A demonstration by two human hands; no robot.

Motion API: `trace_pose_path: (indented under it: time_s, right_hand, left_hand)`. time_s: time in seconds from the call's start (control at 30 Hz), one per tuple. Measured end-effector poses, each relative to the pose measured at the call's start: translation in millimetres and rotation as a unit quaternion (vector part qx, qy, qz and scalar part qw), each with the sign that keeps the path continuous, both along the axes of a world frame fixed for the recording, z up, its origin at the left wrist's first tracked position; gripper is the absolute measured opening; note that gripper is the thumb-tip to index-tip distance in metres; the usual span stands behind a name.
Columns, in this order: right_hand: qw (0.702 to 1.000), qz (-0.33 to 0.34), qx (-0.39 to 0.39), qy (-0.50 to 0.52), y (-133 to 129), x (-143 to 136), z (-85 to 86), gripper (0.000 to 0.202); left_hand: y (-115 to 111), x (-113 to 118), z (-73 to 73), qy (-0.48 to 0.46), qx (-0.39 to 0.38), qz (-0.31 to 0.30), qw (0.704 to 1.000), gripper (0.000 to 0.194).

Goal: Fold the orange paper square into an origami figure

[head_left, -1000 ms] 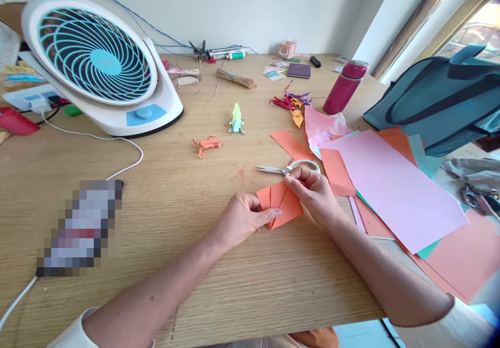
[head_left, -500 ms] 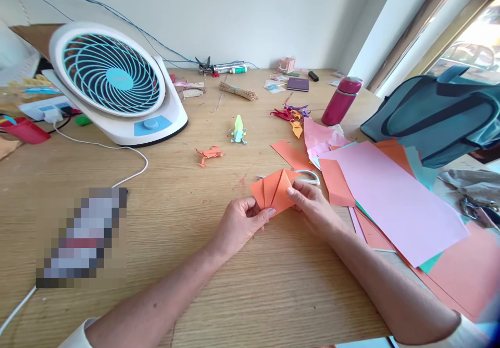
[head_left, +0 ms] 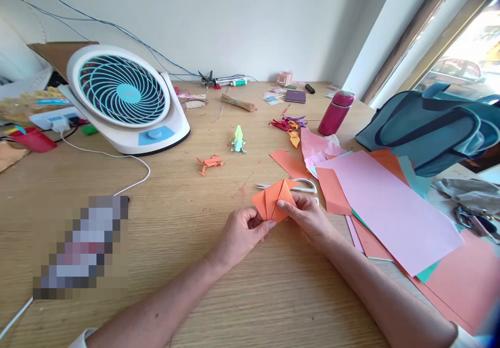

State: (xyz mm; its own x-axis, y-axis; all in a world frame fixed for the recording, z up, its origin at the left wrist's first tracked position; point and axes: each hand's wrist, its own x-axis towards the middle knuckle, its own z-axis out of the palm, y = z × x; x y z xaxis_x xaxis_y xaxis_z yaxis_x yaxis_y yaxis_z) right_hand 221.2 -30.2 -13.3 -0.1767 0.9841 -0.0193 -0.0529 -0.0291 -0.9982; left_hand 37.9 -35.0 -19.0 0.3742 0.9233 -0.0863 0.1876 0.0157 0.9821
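Pale wall behind, window at far right, wood-grain table below, its far edge along the wall.

Both hands part-closed in pinch grips on one folded orange paper, near mid-table. Left hand: thumb on the paper's lower edge, fingers curled behind. Right hand: thumb flat on the front face near the right side, fingers behind. Paper tilted, creases and a pointed flap facing the camera. Can't tell if its lower edge touches the table.

Scissors lie just beyond the paper, which hides part of them in this view; white handle toward the right edge. Orange paper strip just past that.

Room to move: wood shows from left forearm out to the pixelated object near the left edge, and between the forearms toward the near side. Right side tighter: pink sheet on a loose paper stack, close to the right forearm. Orange origami frog and green-blue origami figure sit farther back, apart from the hands.

Fan at back left: faint hub mark, too small to read.
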Motion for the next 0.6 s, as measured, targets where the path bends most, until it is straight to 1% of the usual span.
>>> trace_pose_path:
  time_s: [0.13,0.23,0.4,0.6]
  right_hand:
    - [0.999,0.021,-0.023,0.016,-1,-1,-2.5,0.037]
    - [0.999,0.034,-0.039,0.008,-3,-2,-6.2,0.034]
    - [0.997,0.046,-0.034,-0.045,-4,0,-4.6,0.034]
    - [0.991,0.062,-0.039,-0.116,-7,0,-0.9,0.033]
  left_hand:
    - [-2,2,-1.1,-0.014,-0.002,0.007,1.000,0.027]
    - [-3,3,-1.1,-0.013,0.009,0.006,1.000,0.029]
    - [1,-1,3.9,-0.019,0.042,0.037,0.998,0.036]
    - [6,-7,11.9,-0.006,0.098,0.053,0.994,0.036]
